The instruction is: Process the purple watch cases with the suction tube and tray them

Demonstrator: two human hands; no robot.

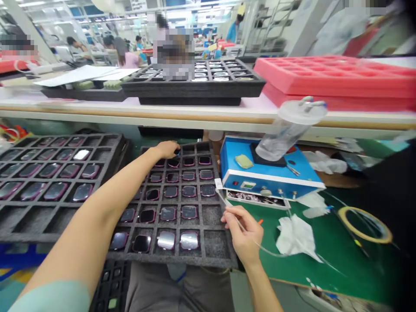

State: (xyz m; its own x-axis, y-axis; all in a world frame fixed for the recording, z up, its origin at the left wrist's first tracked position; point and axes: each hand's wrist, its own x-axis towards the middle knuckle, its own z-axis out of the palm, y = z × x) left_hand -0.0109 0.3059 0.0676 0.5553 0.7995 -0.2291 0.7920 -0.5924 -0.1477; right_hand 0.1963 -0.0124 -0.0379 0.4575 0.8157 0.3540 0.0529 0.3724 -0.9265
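Note:
My left hand (167, 149) stretches to the back row of a dark grey foam tray (212, 229). Its fingers are closed on a small dark piece (177, 151), mostly hidden, so I cannot tell its kind. Smartwatch cases (168, 213) with dark glass and purple edges fill many compartments; two in the front row look silvery. Beside the tray's right edge, my right hand (242, 229) pinches a thin pale pen-like tool (223, 198) with a clear tube trailing from it. A small white tag (218, 183) appears by the tool's tip.
Another foam tray (107, 173) of watch cases stands left. At right are a blue box (273, 180) with a clear canister (282, 130) on it, crumpled white tissue (295, 236) and coiled yellowish tubing (364, 210). The shelf above holds a black tray (191, 89) and red foam trays (334, 82).

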